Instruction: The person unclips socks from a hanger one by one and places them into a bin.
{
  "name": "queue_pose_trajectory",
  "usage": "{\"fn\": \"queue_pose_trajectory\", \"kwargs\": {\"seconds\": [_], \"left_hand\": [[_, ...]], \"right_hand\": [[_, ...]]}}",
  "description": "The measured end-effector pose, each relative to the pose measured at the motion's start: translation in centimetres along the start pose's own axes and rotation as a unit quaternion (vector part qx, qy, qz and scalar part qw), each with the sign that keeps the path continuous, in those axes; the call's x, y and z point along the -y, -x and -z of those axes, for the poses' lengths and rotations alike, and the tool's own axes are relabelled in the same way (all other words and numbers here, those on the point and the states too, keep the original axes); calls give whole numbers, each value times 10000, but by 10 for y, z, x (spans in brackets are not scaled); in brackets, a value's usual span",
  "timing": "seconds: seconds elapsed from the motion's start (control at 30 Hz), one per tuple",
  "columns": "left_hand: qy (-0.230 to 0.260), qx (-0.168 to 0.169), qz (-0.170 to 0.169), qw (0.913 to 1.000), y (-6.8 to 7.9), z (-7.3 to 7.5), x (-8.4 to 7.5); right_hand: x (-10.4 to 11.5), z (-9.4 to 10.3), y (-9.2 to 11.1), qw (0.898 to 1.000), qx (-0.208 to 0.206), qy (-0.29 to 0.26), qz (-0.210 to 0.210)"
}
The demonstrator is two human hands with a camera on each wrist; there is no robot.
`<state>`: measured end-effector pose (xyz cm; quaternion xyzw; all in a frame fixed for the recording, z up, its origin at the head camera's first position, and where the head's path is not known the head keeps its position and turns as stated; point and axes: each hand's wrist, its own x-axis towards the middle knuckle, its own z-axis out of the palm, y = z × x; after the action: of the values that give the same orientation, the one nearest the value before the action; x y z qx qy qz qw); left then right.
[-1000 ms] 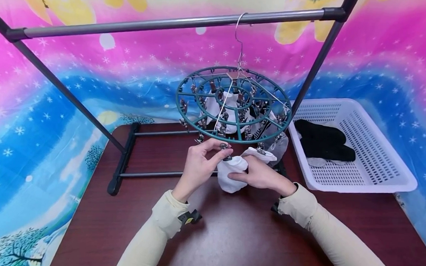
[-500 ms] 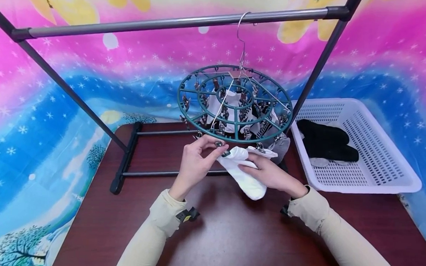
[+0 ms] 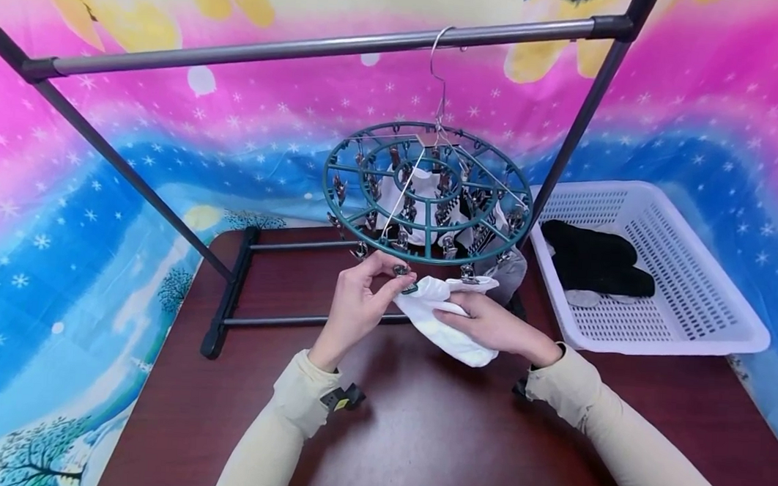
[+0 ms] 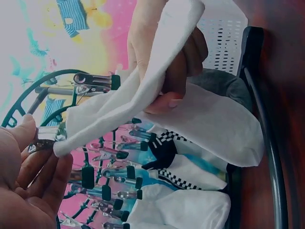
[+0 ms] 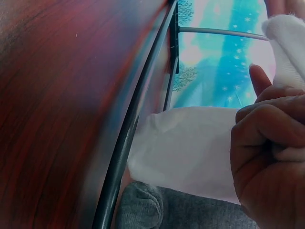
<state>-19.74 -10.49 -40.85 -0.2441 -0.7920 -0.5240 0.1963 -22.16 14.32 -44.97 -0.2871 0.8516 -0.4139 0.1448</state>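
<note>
My left hand [image 3: 360,293] pinches a small metal clip [image 3: 401,271] at the front of the green round clip hanger [image 3: 428,260]. The clip's green tip sits at the cuff of a white sock [image 4: 107,114]. My right hand [image 3: 500,324] grips that sock, which stretches slantwise between both hands in the left wrist view. Behind it hangs another white sock [image 5: 186,148], beside a grey sock [image 5: 205,210]. Farther in, socks with checkered bands [image 4: 190,179] and a plain white sock [image 4: 183,210] hang from the hanger.
The hanger hooks over the bar [image 3: 320,46] of a dark metal rack standing on the brown table [image 3: 418,435]. At the right, a white plastic basket [image 3: 661,345] holds black socks [image 3: 593,261] and something grey. A printed cloth [image 3: 270,119] covers the wall behind.
The white sock's toe has swung out to the right from hanging downward. My right hand has shifted slightly right, while my left stays at the clip.
</note>
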Motion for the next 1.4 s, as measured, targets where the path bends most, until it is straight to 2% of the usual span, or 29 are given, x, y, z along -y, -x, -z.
{"fn": "queue_pose_trajectory", "kwargs": {"seconds": [0.1,0.37,0.63,0.9,1.07,1.2,1.4], "left_hand": [[66,34,-79,9999,1,-1,0],[74,-200,-139,9997,4,-1,3],[148,-313,-224,9991,4,1,3],[192,-239,-241,9992,4,2,2],[111,-357,-157,9992,4,4,2],[64,-381,-109,9992,1,7,2],[83,-366,-114,9992,-2,10,0]], "right_hand": [[0,0,0,10000,45,-86,-22],[0,-1,4,9999,132,-64,78],[6,6,14,9964,765,-103,349],[16,17,28,9936,901,-446,511],[24,31,40,9894,812,-820,883],[29,45,47,9854,506,-1064,1231],[30,66,56,9865,-132,-1116,1187]]}}
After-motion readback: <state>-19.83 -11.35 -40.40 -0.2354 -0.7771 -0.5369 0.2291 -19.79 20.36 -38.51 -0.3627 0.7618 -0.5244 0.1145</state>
